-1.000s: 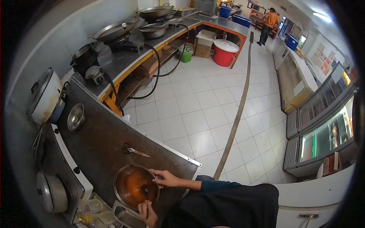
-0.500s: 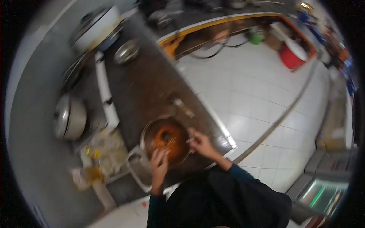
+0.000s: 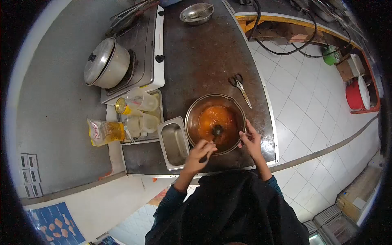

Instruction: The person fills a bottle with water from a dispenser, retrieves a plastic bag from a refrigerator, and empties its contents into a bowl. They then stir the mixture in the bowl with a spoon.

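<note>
A round metal bowl (image 3: 190,115) stands on the dark counter and holds an orange-red sauce (image 3: 212,116). My left hand (image 3: 199,155) is closed around the handle of a dark spoon (image 3: 217,130), whose head dips into the sauce. With its thumb and fingers, my right hand (image 3: 251,139) grips the bowl's rim on the right side. Directly left of the bowl sits a rectangular steel pan (image 3: 173,143) with nothing visible in it. Scissors (image 3: 241,89) with black handles lie beyond the bowl to the right.
On the left are a two-knob gas stove (image 3: 157,73) with a lidded pot (image 3: 107,63), and a tray (image 3: 160,108) of plastic containers. An oil pouch (image 3: 104,131) leans beside the tray. A small metal bowl (image 3: 197,14) is at the far end; the counter edge (image 3: 269,110) runs along the right.
The camera view has turned and sharpened, so the counter now sits more upright in the picture. Both hands stay at the bowl, the left with the spoon and the right at the rim.
</note>
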`<state>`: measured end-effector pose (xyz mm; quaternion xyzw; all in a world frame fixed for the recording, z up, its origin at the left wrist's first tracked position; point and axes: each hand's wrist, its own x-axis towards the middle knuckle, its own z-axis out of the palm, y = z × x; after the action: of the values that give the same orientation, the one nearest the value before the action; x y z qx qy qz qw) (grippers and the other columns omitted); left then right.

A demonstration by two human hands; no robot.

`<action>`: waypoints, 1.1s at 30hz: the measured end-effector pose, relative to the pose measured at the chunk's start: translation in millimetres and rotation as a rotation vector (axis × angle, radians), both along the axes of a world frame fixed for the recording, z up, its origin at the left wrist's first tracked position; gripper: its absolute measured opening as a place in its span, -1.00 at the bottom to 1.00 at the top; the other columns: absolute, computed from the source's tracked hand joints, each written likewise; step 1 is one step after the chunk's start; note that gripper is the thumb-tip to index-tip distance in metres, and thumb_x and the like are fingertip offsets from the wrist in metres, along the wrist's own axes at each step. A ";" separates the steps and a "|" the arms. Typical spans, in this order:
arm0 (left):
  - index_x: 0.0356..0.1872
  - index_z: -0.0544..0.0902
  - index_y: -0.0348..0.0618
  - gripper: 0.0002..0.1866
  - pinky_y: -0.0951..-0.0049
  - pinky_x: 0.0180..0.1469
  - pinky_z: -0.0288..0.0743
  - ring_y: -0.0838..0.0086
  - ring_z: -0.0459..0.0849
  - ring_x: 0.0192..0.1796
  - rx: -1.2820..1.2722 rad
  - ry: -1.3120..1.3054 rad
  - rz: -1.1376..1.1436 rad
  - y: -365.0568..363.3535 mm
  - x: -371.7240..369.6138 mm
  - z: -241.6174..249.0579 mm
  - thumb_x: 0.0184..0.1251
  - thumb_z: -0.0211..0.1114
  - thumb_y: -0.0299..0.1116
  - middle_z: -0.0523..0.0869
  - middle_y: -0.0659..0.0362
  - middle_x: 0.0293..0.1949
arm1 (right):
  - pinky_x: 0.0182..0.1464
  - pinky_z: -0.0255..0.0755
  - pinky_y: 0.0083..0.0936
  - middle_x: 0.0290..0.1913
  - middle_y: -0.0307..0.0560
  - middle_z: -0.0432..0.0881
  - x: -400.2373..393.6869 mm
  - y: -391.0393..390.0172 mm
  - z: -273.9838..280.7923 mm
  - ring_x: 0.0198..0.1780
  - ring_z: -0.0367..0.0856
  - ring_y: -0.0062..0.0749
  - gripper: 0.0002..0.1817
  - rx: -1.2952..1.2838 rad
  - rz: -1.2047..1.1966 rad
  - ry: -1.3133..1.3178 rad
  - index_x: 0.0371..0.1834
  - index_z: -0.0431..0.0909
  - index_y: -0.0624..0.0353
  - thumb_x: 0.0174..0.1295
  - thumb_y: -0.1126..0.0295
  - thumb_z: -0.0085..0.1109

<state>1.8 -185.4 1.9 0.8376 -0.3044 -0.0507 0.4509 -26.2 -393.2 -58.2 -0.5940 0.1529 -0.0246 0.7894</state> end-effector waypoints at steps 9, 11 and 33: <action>-0.30 0.52 -0.26 -0.86 0.41 -0.27 0.43 0.25 0.57 -0.29 -0.012 0.057 0.049 -8.1 -7.8 2.6 0.08 0.19 -0.57 0.50 0.09 -0.35 | -0.60 0.37 -0.72 -0.52 -0.24 0.44 -0.4 1.1 1.5 -0.63 0.44 -0.66 -0.45 0.023 -0.002 -0.023 0.25 0.10 0.25 0.16 0.57 -0.02; -0.29 0.51 -0.26 -0.85 0.40 -0.26 0.42 0.24 0.57 -0.28 0.009 0.003 0.047 -14.6 0.2 -2.1 0.07 0.19 -0.56 0.50 0.08 -0.34 | -0.60 0.36 -0.72 -0.53 -0.23 0.44 0.7 1.1 7.0 -0.63 0.44 -0.66 -0.45 -0.002 0.007 0.019 0.25 0.10 0.26 0.16 0.57 -0.02; -0.30 0.52 -0.28 -0.84 0.44 -0.27 0.42 0.22 0.57 -0.31 -0.034 -0.108 0.142 -16.1 27.3 -9.8 0.04 0.18 -0.61 0.49 0.05 -0.41 | -0.61 0.36 -0.71 -0.48 -0.24 0.42 1.1 -0.5 3.6 -0.62 0.44 -0.64 -0.43 0.004 0.012 -0.001 0.25 0.11 0.23 0.14 0.59 0.00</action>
<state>29.1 -201.5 -7.9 0.8508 -0.2690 0.0318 0.4502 -25.2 -393.7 -54.6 -0.5934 0.1489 -0.0200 0.7908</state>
